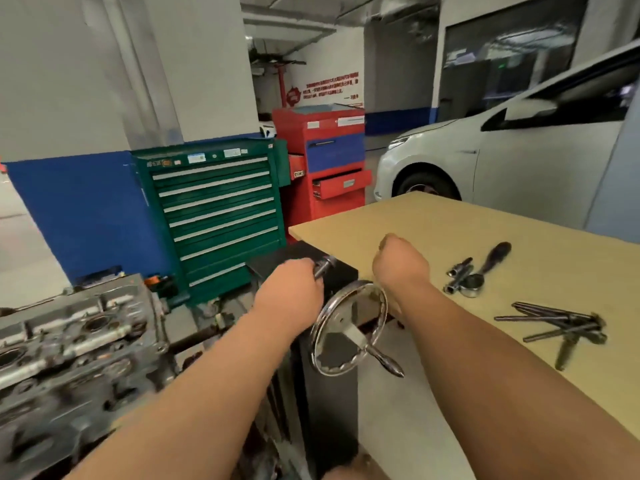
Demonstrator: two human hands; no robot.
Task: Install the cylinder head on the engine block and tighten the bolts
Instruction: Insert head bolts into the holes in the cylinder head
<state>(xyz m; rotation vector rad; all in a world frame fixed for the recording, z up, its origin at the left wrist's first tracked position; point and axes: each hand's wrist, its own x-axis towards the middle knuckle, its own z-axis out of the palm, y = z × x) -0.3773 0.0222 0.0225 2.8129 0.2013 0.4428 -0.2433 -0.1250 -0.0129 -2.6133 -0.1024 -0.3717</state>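
Grey metal cylinder head (79, 341), lower left, likely heavy; grip its ends. Left hand (291, 289) grasps chrome handle (325, 265), right hand (400, 263) clenched, empty.

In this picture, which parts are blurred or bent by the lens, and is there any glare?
Head view: the engine at lower left and the white car are smeared by blur; the wide lens makes the wall pillar lean; the chrome handwheel shows bright glints; shadows are soft.

At the left edge of the tan wooden table (450, 230), the left hand (289, 292) grips a short metal handle (325, 266) above a chrome handwheel (349, 327). The right hand (398, 263) is fisted over the table, near a black-handled ratchet (485, 268) and dark long bolts (554, 323).
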